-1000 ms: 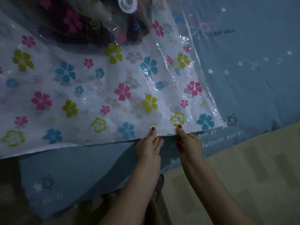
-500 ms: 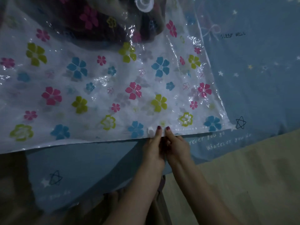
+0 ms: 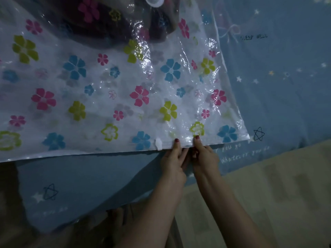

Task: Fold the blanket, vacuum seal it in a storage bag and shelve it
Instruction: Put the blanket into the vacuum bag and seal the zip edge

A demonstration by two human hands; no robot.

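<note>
— Where is the bag (image 3: 125,97) lying?

— Flat on the blue sheet (image 3: 277,86), blanket (image 3: 107,20) bulging at its far end. Its zip edge (image 3: 89,152) is running left to right along the near side.

— And the hands?

— The left hand (image 3: 172,158) and right hand (image 3: 204,156) are pinching that edge side by side. The white slider (image 3: 158,144) is sitting just left of the left hand, which is nearer.

— Material?

— Thin, glossy, crinkled flower-printed plastic.
</note>
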